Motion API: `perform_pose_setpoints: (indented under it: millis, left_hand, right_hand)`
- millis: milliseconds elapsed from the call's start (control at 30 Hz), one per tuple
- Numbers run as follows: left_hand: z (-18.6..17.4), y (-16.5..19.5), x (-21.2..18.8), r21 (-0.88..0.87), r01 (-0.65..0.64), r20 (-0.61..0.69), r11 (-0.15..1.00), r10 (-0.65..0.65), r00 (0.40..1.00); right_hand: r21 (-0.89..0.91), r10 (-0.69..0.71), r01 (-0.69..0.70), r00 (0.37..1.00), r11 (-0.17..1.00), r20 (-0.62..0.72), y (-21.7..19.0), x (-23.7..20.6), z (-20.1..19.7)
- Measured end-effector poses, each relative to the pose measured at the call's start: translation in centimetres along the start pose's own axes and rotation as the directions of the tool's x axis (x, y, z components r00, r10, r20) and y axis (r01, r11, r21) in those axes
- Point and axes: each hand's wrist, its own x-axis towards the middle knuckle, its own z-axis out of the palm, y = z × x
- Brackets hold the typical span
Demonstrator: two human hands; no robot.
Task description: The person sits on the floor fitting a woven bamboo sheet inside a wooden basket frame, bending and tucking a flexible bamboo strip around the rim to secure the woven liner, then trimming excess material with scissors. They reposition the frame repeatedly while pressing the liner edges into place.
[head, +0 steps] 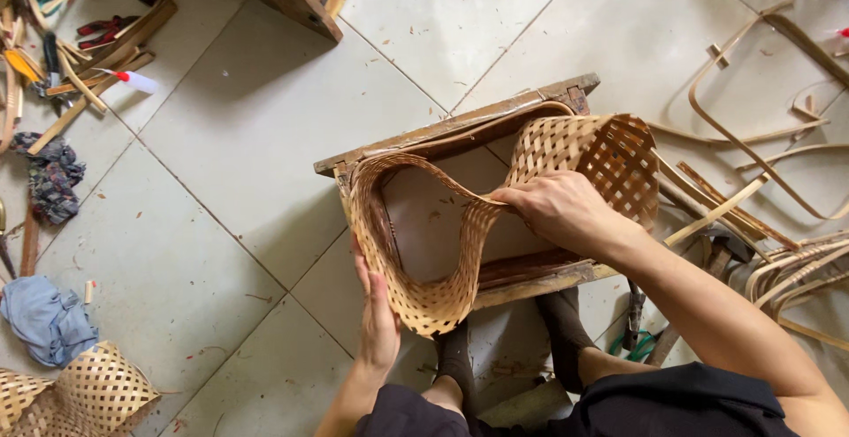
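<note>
woven piece (80, 397) cut off, right fingertips hidden

hands: two, left hand (378, 313) and right hand (557, 210) | woven bamboo pieces: two, one woven basket (495, 216) at centre, one woven mat (84, 393) lower left | cloth rags: two, blue rag (44, 318), dark rag (53, 176) | wooden frame (460, 127): one
</note>
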Motion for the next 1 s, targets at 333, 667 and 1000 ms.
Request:
perform_pose_setpoints:
  millis: [333, 667, 1000]
  left_hand:
    - [-1.0, -9.7, 6.6, 0.057, 0.685, 0.001, 0.726, -0.686, 0.727]
    - [-1.0, -11.5, 10.3, 0.074, 0.674, -0.040, 0.735, -0.673, 0.739]
    - [-0.3, -8.3, 9.8, 0.066, 0.664, -0.019, 0.745, -0.664, 0.747]
  right_hand:
    - [-0.329, -0.027, 0.056, 0.995, 0.943, 0.092, -2.1, 5.0, 8.3]
    - [-0.436, -0.061, 0.080, 0.997, 0.896, 0.056, -2.2, 7.2, 10.8]
    - [-0.313, 0.001, 0.067, 0.977, 0.947, 0.212, -1.6, 7.2, 8.7]
